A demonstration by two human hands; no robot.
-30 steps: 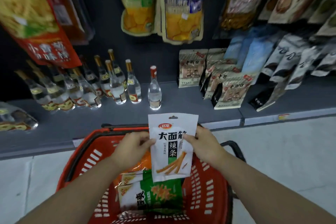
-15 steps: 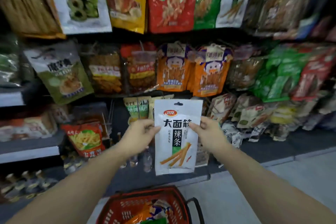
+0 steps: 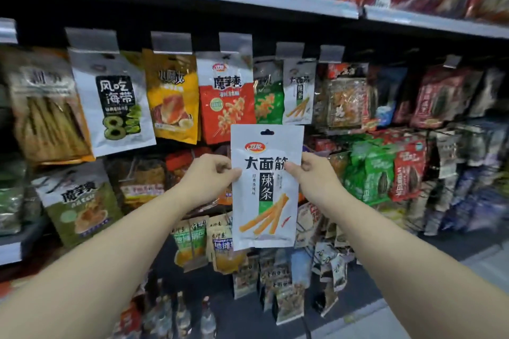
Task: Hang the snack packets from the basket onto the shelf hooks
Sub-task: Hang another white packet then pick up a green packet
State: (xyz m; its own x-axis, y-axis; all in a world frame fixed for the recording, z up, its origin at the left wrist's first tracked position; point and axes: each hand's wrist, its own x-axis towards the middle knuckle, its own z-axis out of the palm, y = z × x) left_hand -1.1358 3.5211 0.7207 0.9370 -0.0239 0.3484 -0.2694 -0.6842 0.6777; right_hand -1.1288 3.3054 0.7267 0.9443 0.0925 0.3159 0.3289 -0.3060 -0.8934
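White and glossy, the snack packet [image 3: 266,187] hangs upright in the air in front of the shelf, held between two hands at about a third of the way down. The left hand [image 3: 209,177] pinches its left edge with thumb in front and fingers curled behind; the right hand [image 3: 312,173] pinches the right edge the same way. It looks light and floppy, a thin film pouch that would crease or slip if squeezed hard, so gripping the flat side seams near the top seems sensible, leaving the hang hole [image 3: 267,132] free. A matching packet [image 3: 299,96] already hangs on the row above, just up and to the right, under a metal price tag holder [image 3: 289,50]. Neighbouring packets, the green one [image 3: 268,103] and the red one [image 3: 227,107], crowd that hook closely and may need nudging aside. I can't make out the hook itself.
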